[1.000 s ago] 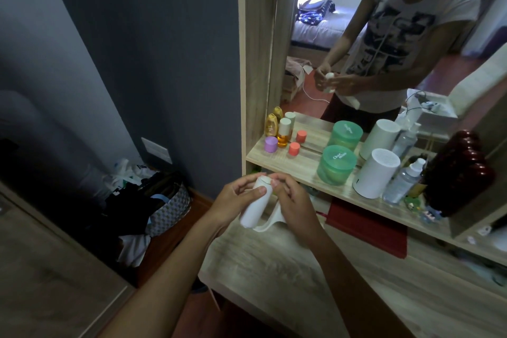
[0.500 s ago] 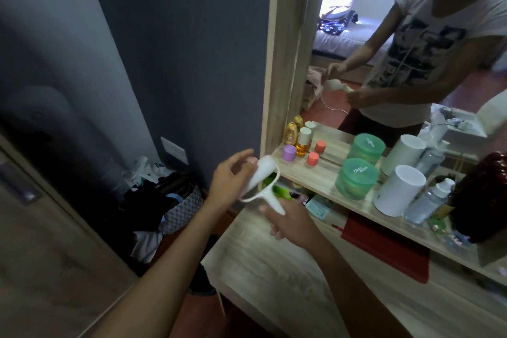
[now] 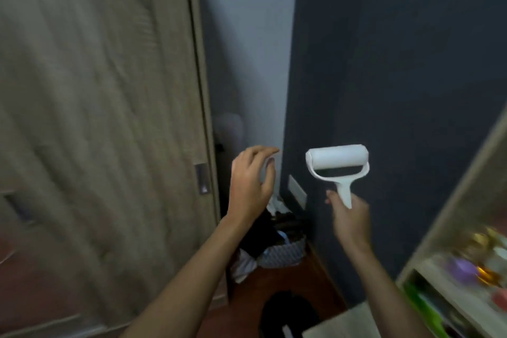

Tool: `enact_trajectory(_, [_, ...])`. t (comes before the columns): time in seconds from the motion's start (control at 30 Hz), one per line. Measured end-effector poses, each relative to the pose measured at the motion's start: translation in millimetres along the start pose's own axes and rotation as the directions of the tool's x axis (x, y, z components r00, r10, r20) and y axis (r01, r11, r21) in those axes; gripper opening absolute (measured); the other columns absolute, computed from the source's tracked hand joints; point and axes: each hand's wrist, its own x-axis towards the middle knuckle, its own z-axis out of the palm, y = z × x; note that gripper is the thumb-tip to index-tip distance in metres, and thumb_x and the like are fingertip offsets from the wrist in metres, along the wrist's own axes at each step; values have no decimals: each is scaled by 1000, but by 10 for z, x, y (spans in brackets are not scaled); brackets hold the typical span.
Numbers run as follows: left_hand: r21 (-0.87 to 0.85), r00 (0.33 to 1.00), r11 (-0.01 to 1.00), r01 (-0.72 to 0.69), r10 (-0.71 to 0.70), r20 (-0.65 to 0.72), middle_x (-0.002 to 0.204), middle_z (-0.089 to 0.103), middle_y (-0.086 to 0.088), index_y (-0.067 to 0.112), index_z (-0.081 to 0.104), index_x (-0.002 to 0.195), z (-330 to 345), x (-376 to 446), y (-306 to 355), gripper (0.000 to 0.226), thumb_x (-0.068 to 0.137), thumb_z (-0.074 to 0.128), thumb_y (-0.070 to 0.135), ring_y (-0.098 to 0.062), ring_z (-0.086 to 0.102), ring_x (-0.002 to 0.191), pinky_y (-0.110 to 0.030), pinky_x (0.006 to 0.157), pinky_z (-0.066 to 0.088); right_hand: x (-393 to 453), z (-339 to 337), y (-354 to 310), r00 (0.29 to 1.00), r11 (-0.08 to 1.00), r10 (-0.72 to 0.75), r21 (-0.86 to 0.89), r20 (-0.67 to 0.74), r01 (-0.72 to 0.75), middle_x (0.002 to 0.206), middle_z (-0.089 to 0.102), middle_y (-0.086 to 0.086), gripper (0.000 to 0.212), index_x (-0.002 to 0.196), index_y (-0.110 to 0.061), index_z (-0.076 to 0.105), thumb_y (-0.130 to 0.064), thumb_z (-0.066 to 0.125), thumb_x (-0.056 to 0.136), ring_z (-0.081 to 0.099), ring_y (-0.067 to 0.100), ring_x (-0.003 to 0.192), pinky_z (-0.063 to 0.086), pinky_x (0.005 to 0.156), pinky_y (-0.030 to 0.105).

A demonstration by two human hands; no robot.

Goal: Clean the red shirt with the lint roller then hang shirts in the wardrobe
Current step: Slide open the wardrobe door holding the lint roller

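My right hand (image 3: 348,217) grips the handle of the white lint roller (image 3: 338,162) and holds it upright in front of the dark blue wall, its roll bare and horizontal. To its left, my left hand (image 3: 248,184) is raised with its fingers curled around a pale roller cover (image 3: 264,171), which is mostly hidden by the fingers. A tall wooden wardrobe door (image 3: 96,118) with a small recessed handle (image 3: 202,178) fills the left side. No red shirt is in view.
A patterned basket of clothes (image 3: 285,251) sits on the floor in the corner below my hands. A wall socket plate (image 3: 296,191) is on the dark wall. The wooden shelf unit (image 3: 452,277) with blurred bottles stands at the lower right.
My view has swung left from the mirror shelf to the wardrobe door. My left hand has pulled the cover off the roller and my hands have moved apart.
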Motion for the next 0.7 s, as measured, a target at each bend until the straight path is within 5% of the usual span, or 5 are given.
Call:
enact_trajectory(0.33, [430, 990, 896, -116, 140, -26, 135, 56, -10, 10, 63, 123, -785, 446, -1415, 40, 85, 52, 8, -24, 44, 132, -43, 109, 34, 460, 1822, -832, 971, 963, -198, 210, 132, 168, 47, 37, -5, 47, 49, -20, 38, -31, 63, 87, 37, 13, 47, 30, 50, 29])
enact_trajectory(0.5, [611, 988, 783, -117, 32, 149, 152, 36, -10, 12, 43, 142, -790, 274, -2153, 59, 85, 56, 11, -26, 27, 143, -45, 116, 22, 475, 2357, -702, 940, 968, -210, 190, 270, 162, 49, 47, -5, 41, 56, -19, 48, -40, 64, 88, 46, 11, 47, 36, 49, 26])
enact_trajectory(0.7, [681, 930, 696, -227, -52, 363, 157, 22, -17, 14, 23, 150, -568, 264, -2904, 79, 82, 64, 17, -33, 20, 145, -55, 113, 27, 477, 3003, -409, 959, 970, -120, 236, 258, 58, 48, 50, 5, 37, 58, -3, 54, -24, 64, 87, 48, 14, 43, 39, 45, 28])
